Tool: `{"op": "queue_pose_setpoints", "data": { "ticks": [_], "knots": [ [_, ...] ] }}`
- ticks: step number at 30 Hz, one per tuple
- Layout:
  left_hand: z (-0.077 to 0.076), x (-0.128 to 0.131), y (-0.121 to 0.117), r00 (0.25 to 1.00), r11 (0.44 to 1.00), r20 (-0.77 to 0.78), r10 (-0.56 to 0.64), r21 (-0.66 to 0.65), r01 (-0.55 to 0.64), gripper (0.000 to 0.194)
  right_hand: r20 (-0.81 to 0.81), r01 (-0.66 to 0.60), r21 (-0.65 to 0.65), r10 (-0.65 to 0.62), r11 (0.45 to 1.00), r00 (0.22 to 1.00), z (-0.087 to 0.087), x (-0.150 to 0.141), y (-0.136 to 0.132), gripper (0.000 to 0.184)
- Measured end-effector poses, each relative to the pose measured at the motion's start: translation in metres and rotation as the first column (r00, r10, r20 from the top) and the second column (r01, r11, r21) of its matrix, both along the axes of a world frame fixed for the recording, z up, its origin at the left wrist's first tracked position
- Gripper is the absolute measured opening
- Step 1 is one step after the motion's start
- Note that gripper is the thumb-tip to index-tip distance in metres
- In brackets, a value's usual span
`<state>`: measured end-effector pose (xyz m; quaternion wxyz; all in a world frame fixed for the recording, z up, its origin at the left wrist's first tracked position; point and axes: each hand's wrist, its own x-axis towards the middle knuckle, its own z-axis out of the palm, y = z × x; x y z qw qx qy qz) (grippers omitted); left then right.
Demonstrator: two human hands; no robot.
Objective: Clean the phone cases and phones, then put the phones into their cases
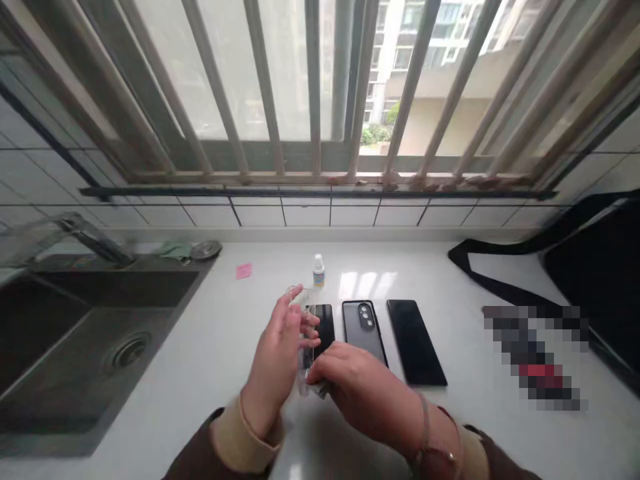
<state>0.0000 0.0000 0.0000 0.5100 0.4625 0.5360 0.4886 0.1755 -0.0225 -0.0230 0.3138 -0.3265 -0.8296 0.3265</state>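
Three dark phone-shaped items lie side by side on the white counter (210, 347): a black phone (323, 323) on the left, a black case (364, 330) with camera openings in the middle, and another black phone (415, 340) on the right. My left hand (280, 353) holds up a clear thin sheet or case (303, 297) over the left phone, fingers partly spread along its edge. My right hand (350, 383) pinches the lower end of that clear piece. A small white bottle (319, 270) stands behind them.
A steel sink (100, 340) with a tap (85, 233) fills the left side. A pink sticky note (243, 271) lies near the sink corner. A black bag with a strap (590, 267) sits at the right. A barred window runs along the back wall.
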Motion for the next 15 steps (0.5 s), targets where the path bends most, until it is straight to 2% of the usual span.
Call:
{"op": "queue_pose_setpoints", "data": {
  "ticks": [3, 5, 8, 12, 14, 15],
  "knots": [
    [-0.002, 0.002, 0.0, 1.0, 1.0, 0.008, -0.009, -0.004, 0.009, 0.07, -0.06, 0.039, -0.102, -0.045, 0.994, 0.997, 0.003, 0.001, 0.001, 0.04],
    [-0.003, 0.003, 0.001, 1.0, 1.0, 0.025, -0.018, -0.014, 0.019, 0.07, -0.117, 0.029, -0.225, -0.057, 0.974, 0.992, 0.005, 0.0, 0.001, 0.036],
    [-0.005, 0.003, 0.002, 0.997, 0.999, 0.066, -0.028, -0.034, 0.03, 0.067, -0.224, -0.034, -0.452, -0.077, 0.891, 0.972, 0.006, -0.003, 0.002, 0.026],
    [-0.013, 0.003, 0.004, 0.983, 0.998, 0.179, -0.039, -0.051, 0.049, 0.063, -0.408, -0.178, -0.668, -0.156, 0.723, 0.9, 0.006, -0.007, 0.005, 0.006],
    [-0.016, 0.005, 0.004, 0.962, 0.993, 0.267, -0.051, -0.086, 0.077, 0.06, -0.471, -0.197, -0.686, -0.221, 0.7, 0.854, 0.006, -0.004, 0.008, 0.011],
    [-0.017, 0.006, 0.004, 0.947, 0.987, 0.313, -0.068, -0.117, 0.11, 0.059, -0.485, -0.152, -0.673, -0.276, 0.724, 0.83, 0.006, -0.001, 0.01, 0.015]
  ]
}}
